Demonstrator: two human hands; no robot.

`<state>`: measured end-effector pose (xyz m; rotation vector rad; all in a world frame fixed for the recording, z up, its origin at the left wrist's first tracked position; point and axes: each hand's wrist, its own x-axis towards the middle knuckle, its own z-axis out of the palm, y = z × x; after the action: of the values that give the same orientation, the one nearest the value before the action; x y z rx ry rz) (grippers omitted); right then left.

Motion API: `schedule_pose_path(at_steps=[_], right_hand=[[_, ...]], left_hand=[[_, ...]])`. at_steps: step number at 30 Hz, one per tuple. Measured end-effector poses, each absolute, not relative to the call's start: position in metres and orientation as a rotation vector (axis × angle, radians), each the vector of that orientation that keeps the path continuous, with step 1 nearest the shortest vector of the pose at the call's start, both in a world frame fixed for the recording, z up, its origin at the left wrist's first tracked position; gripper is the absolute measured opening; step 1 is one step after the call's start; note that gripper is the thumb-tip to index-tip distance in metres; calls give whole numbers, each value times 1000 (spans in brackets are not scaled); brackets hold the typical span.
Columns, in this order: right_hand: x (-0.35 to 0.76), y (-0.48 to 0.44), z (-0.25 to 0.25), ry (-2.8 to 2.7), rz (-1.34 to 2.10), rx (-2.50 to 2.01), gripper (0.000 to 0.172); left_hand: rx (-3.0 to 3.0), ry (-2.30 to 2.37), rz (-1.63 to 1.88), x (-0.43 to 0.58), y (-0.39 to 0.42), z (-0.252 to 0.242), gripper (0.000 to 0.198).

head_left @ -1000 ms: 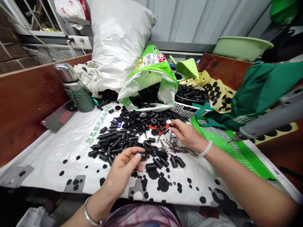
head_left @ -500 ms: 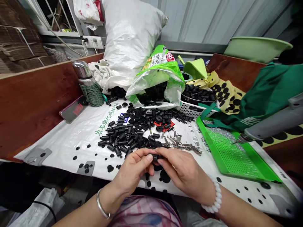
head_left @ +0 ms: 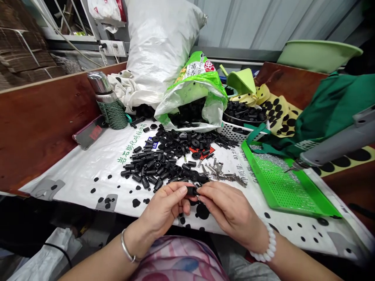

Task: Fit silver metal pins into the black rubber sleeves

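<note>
Between the thumb and fingers of my left hand [head_left: 165,201] is a small black plastic cylinder [head_left: 191,191], held lying sideways above the table's near edge. My right hand [head_left: 231,208] pinches at the cylinder's right end; a small shiny spot shows by its fingertips, too small to name. Just beyond both hands spreads a heap of black plastic parts [head_left: 158,166], with cylinders, rings and thin rods in it. Thin metal strips [head_left: 216,171] lie loose to the right of that heap.
A green perforated tray [head_left: 275,191] with small shiny pieces sits at the right, under the tip of a grey electric screwdriver [head_left: 331,144]. Behind the heap are an open green-white bag [head_left: 190,89] and a white basket [head_left: 234,132]. A flask [head_left: 109,105] and a phone [head_left: 89,132] stand left.
My right fingers have shifted slightly at the cylinder's right end, leaving more of it showing. My left hand keeps its hold. The whole view has moved a little.
</note>
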<state>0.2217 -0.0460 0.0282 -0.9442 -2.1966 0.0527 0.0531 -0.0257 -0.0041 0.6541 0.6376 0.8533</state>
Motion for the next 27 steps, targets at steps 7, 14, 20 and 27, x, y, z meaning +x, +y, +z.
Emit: schedule_pose_path(at_steps=[7, 14, 20, 27], right_hand=[[223, -47, 9, -2138, 5, -891, 20], [221, -47, 1, -1995, 235, -999, 18], [216, -51, -3, -1884, 322, -1059, 12], [211, -60, -14, -1626, 746, -1230, 11]], left_hand=[[676, 638, 838, 54, -25, -5, 21], [755, 709, 849, 55, -25, -4, 24], [952, 836, 886, 56, -27, -6, 25], [1142, 931, 904, 52, -31, -9, 27]])
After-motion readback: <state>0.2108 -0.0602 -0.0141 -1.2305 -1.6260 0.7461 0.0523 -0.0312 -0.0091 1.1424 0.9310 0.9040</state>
